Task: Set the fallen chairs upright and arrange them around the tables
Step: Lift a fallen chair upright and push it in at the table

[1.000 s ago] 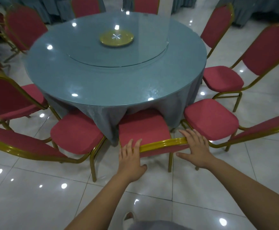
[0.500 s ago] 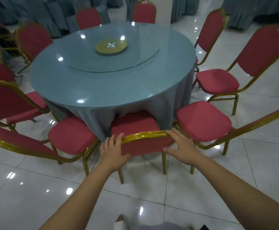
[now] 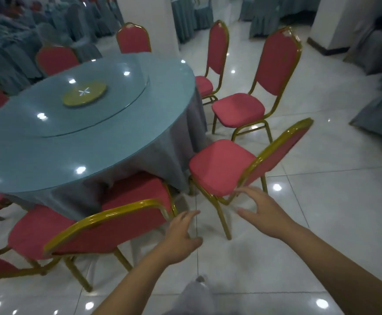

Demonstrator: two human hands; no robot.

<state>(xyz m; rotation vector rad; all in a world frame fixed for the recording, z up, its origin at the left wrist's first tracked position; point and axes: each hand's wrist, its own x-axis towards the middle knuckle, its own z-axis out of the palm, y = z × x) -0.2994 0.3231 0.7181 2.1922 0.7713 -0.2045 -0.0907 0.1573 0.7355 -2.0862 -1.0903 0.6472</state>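
Up and left of left hand point(image 3: 181, 237) and right hand point(image 3: 262, 212): table point(image 3: 83, 137), draped in cloth point(image 3: 162, 155), ringed with upright seats. Just past the right fingertips: chair point(image 3: 219, 164), upright, angled, seat out clear of the cloth, not yet pushed in. Looks like a metal frame under padded seat and back, so probably stiff, fairly light, and apt to slide or scrape on glossy tile point(image 3: 322, 223). Best taken by the gold top rail point(image 3: 276, 142), up and right of the right hand, or by the seat's hard edge; padding likely too soft for purchase. Left of the left hand: tucked chair point(image 3: 108, 231), seat under the cloth, seemingly placed. Left hand low between the two, fingers loosely extended, empty. Right hand palm down, thumb and fingers spread wide and slightly hooked, empty, beside the near seat corner; contact hard to tell.
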